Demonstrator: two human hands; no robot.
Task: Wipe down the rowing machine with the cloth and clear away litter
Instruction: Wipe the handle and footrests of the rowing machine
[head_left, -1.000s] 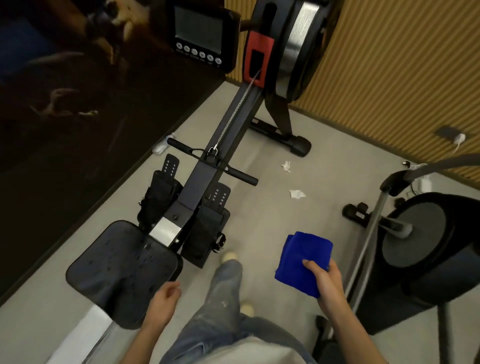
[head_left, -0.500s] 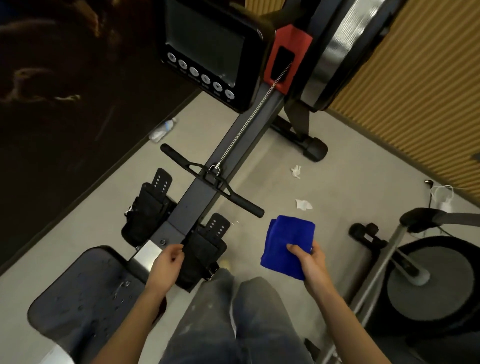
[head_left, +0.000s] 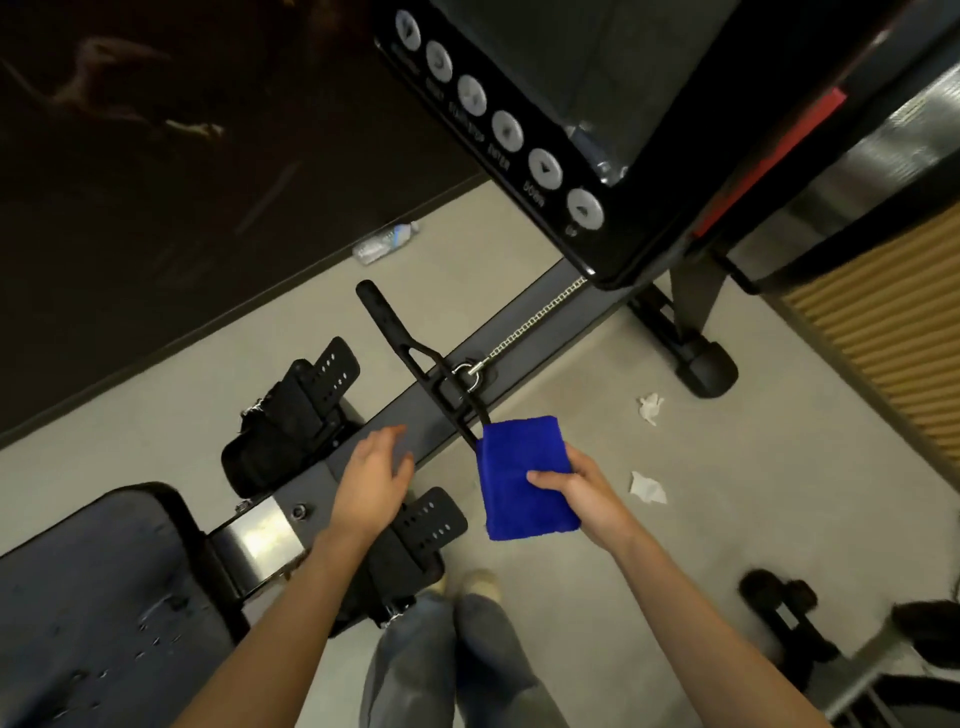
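Note:
The rowing machine fills the view: its grey rail (head_left: 524, 306), black pull handle (head_left: 400, 343), two black footrests, and wet seat (head_left: 98, 597) at the lower left. Its console (head_left: 519, 130) with round buttons hangs close overhead. My right hand (head_left: 576, 491) pinches a folded blue cloth (head_left: 522, 478), which covers the near end of the handle. Fingers relaxed, my left hand (head_left: 371, 480) hovers over the rail between the footrests. Two crumpled white tissues (head_left: 650, 406) (head_left: 647, 488) lie on the floor to the right. An empty plastic bottle (head_left: 384, 243) lies by the dark wall.
The dark wall panel (head_left: 156, 182) runs along the left. A ribbed wooden wall (head_left: 883, 332) stands at the right. Another exercise machine's base (head_left: 779, 608) sits at the lower right. My legs and a shoe (head_left: 478, 582) are at the bottom centre.
I have leaned in closer to the console. My right hand carried the cloth forward to the handle's near end. My left hand lifted off the footrest area and opened over the rail.

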